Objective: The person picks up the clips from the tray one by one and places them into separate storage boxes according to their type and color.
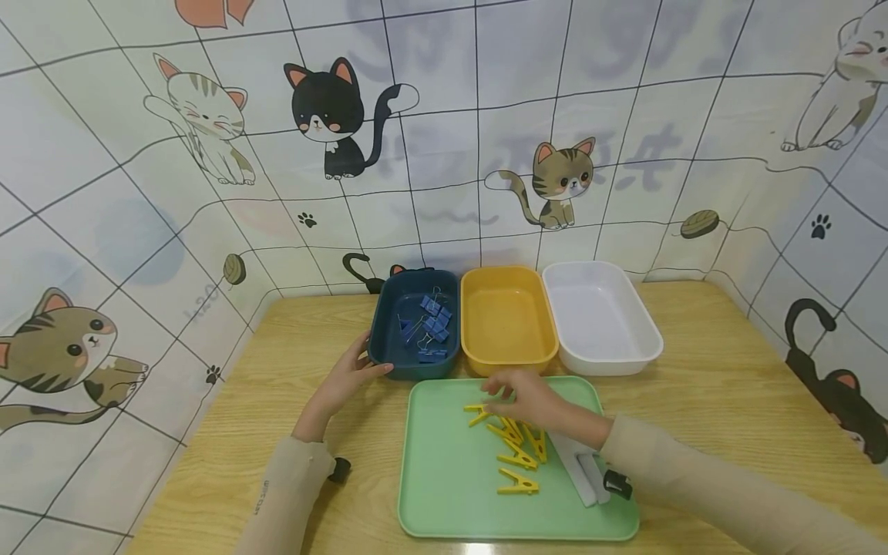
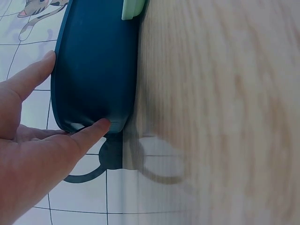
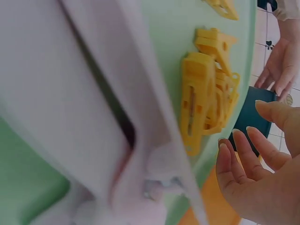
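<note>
My left hand [image 1: 347,371] rests at the near left corner of the dark blue bin [image 1: 378,331], its thumb along the near side and its fingers at the left wall. Several blue binder clips [image 1: 435,327] lie inside. Over the far part of a green tray [image 1: 444,493], my right hand [image 1: 530,399] hovers with loosely bent fingers and holds nothing visible. Beneath and beside it lie several yellow clothespins [image 1: 516,482]. In the right wrist view, those fingers stand apart from the clothespins [image 3: 197,93]. Long white pieces [image 1: 579,470] lie by the right forearm, partly hidden.
A yellow bin [image 1: 509,316] and a white bin [image 1: 603,320] stand right of the blue one, both with nothing seen inside. The wooden table [image 1: 721,401] meets a cat-patterned cloth wall [image 1: 444,154] behind the bins.
</note>
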Demonstrator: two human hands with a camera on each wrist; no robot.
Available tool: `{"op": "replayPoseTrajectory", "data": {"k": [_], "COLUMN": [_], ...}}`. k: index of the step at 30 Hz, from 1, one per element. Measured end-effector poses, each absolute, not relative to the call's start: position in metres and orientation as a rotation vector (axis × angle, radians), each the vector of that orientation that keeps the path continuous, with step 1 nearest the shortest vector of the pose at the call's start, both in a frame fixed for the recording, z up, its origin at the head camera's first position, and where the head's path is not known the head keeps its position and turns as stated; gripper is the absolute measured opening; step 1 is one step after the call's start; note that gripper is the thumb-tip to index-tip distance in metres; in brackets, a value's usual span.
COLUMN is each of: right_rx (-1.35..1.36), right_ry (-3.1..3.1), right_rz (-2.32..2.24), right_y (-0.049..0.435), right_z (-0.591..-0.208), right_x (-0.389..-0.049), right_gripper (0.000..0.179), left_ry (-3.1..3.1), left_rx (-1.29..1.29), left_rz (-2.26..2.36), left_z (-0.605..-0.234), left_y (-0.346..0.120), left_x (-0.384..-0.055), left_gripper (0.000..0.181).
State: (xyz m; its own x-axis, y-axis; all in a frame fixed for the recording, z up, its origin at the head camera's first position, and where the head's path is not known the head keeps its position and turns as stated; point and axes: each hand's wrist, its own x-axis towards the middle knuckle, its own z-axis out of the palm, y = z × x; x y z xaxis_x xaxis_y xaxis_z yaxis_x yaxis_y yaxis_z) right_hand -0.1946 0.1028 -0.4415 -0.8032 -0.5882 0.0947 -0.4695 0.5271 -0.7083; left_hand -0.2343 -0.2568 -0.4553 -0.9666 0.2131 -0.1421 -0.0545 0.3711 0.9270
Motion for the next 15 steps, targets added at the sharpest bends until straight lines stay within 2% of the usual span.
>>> {"op": "replayPoseTrajectory", "data": {"k": [15], "right_rx": [-0.867], "right_ry": [2.615], "right_rz": [-1.047], "right_y": [0.102], "right_z": [-0.456], "right_x": [-0.197], "right_gripper": [0.024], "left_ry": [2.39], "left_rx": [0.158], "left_rz": [1.64], "left_z": [-0.455], "left_y": [-0.257], "left_x": [-0.234], "left_gripper": [0.091]}}
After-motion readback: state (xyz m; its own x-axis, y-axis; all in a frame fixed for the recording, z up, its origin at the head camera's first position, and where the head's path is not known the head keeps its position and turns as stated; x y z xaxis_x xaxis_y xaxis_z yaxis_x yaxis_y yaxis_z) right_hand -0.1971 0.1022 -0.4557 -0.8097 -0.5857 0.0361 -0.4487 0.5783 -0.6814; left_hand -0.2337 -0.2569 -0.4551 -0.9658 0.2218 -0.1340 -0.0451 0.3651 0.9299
